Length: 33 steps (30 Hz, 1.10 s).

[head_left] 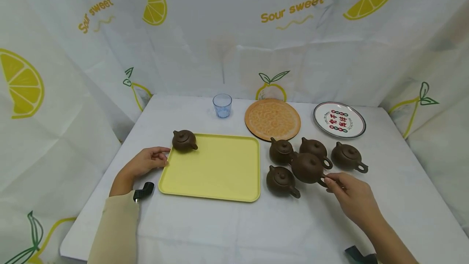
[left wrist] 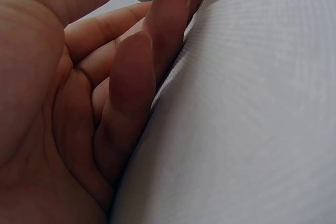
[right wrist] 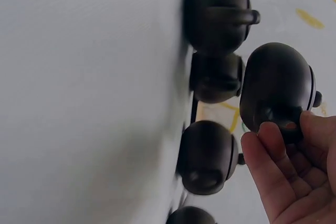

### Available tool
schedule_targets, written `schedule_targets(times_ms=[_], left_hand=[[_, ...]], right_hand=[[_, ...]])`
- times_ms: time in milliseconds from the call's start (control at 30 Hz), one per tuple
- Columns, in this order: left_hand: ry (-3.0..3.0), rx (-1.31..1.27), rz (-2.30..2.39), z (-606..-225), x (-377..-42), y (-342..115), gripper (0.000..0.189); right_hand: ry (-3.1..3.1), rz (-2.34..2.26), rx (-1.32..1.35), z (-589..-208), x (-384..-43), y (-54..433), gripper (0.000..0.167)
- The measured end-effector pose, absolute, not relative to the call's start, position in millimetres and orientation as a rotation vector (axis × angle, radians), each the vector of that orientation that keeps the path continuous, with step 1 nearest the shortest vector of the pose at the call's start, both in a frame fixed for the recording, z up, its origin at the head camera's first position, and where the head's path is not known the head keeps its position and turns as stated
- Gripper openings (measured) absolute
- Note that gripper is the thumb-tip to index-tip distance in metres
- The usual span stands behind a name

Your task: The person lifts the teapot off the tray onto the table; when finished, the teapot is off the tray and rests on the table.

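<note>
My right hand (head_left: 353,196) pinches the handle of a dark brown teapot (head_left: 307,168) between thumb and fingers. In the right wrist view that lifted teapot (right wrist: 278,87) is clear of the table, its lid knob to the right. Several like it stand around: one teapot (head_left: 280,180) nearer me, another teapot (head_left: 281,152) behind left, a teapot (head_left: 311,148) partly covered behind it, and a teapot (head_left: 346,156) to the right. My left hand (head_left: 146,162) holds the left edge of a yellow tray (head_left: 216,174) with thumb and fingers. A teapot (head_left: 184,140) sits in the tray's far left corner.
At the back of the white table (head_left: 190,227) stand a blue glass (head_left: 222,106), a round tan board (head_left: 272,119) and a white plate (head_left: 339,120) with red print. A lemon-print curtain (head_left: 205,40) hangs behind and along both sides.
</note>
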<state>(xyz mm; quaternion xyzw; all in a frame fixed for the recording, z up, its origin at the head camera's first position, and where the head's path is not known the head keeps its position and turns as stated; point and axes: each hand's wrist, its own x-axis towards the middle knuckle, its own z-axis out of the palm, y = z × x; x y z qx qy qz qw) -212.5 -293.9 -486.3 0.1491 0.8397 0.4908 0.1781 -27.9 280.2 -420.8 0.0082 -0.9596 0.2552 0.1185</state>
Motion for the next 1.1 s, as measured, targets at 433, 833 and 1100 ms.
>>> schedule_targets(times_ms=[433, 833, 1100], left_hand=[[2.343, 0.409, 1.407, -479.1, -208.5, -292.3, 0.052], [2.376, 0.421, 1.382, -484.0, -211.1, -294.3, 0.05], [2.38, 0.424, 1.382, -481.4, -210.2, -292.9, 0.049]], right_hand=[[-2.862, 0.681, 0.032, -437.4, -10.3, 309.2, 0.011], [-2.855, 0.651, 0.127, -445.3, -9.7, 322.1, 0.004], [-2.84, 0.647, 0.151, -445.7, -10.5, 325.9, 0.006]])
